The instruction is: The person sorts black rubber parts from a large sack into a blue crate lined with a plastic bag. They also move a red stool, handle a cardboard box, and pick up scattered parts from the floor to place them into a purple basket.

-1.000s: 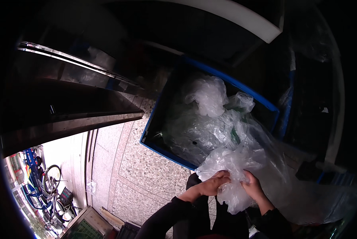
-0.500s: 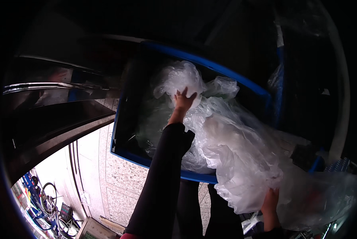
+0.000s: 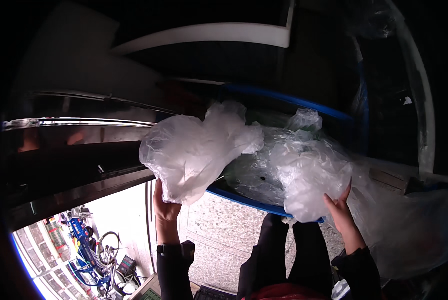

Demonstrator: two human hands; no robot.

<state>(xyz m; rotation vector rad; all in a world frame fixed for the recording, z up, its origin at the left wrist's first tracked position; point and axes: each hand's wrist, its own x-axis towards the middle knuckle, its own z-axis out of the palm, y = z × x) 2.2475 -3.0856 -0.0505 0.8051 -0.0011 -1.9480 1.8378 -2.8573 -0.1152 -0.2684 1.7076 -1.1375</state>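
A crumpled clear plastic bag (image 3: 189, 155) is lifted above the left end of a blue-rimmed bin (image 3: 249, 201). My left hand (image 3: 167, 207) grips its lower edge, with the fingertips hidden behind the film. On the right, my right hand (image 3: 341, 212) holds a second bunched plastic bag (image 3: 306, 175) at its lower right side, thumb and fingers apart around the film. More clear plastic film (image 3: 256, 175) lies in the bin between the two bags. A large, loose plastic sheet (image 3: 409, 230) spreads to the right, beyond my right hand.
A dark ledge with a metal edge (image 3: 84, 197) runs along the left. Speckled floor (image 3: 219, 240) shows below the bin, beside my legs. At lower left are a bicycle-like wheel (image 3: 108, 247) and blue equipment (image 3: 81, 240). A pale curved bar (image 3: 209, 34) crosses the dark background.
My left hand has moved from on top of the plastic in the bin to the left and nearer, lifting a bag. The right hand has risen, and the view has shifted.
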